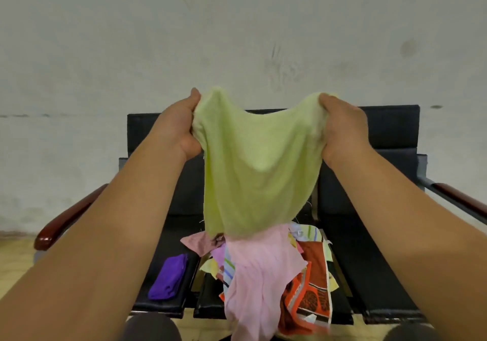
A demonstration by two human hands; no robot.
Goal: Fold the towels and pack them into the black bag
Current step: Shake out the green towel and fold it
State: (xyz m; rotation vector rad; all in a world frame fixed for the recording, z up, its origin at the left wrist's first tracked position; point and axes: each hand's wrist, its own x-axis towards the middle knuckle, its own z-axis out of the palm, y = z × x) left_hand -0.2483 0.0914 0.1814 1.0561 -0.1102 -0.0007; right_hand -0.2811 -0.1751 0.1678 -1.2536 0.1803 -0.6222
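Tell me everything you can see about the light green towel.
The light green towel is plain, soft-looking terry cloth, held up. The left hand and right hand each grip a bunched top corner, so the top edge sags between them. It hangs unfolded, its bottom edge at the pink cloth below, contact unclear.

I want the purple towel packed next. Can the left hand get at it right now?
Probably not yet: the left hand grips the green towel. Nothing covers the purple towel on the seat, so once freed, likely yes.
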